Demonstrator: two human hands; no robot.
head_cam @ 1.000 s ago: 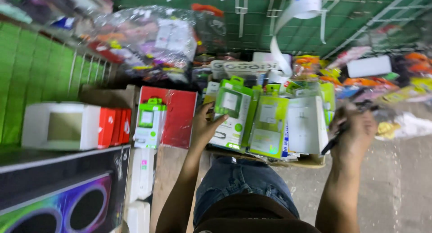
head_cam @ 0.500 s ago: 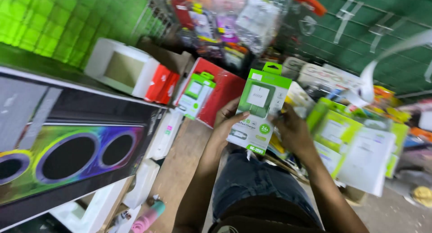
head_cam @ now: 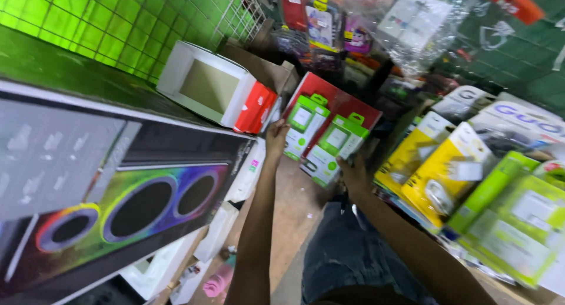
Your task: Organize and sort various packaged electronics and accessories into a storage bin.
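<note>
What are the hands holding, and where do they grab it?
Right hand holds a green-and-white package by its lower right edge. Left hand touches another green-and-white package at its lower left edge.

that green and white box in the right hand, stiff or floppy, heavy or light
Probably stiff: the green box keeps flat faces and crisp edges in the right hand. Likely light, since that hand grips only its lower end. Its hang tab looks thin and may bend.

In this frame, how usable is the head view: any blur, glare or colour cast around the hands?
Head view: motion blur smears everything, so edges are soft. The right hand grips a green-and-white packet; the left hand touches another packet. Glare streaks the clear plastic bags at top. A green cast from the grid wall tints the left side.
</note>
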